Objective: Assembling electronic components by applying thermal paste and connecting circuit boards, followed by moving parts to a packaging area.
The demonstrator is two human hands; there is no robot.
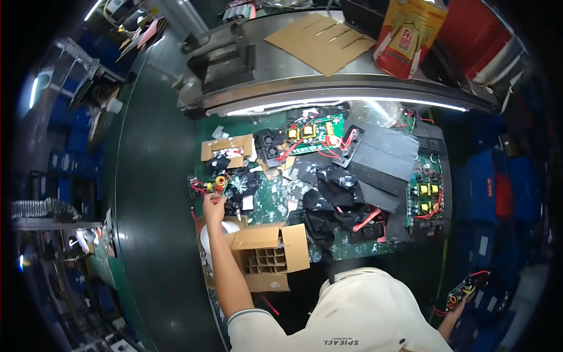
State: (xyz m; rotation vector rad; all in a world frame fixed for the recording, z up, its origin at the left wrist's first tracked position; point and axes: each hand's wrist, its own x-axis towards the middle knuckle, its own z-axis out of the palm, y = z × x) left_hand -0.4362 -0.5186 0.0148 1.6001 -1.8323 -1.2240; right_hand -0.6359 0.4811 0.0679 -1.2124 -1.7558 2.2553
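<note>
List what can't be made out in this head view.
- Left hand: too small to tell whether its fingers grip the small yellow and red part or only touch it.
- Right hand: near the dark rim, mostly hidden behind the circuit board it holds.
- Divided carton: cells too dark to see inside.
- Black parts pile: items overlap, too small to separate.

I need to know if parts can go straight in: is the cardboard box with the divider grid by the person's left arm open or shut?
Open. The cardboard box has its flaps folded outward, and the divider cells show from above, dark inside; whether they hold anything cannot be told.
</note>
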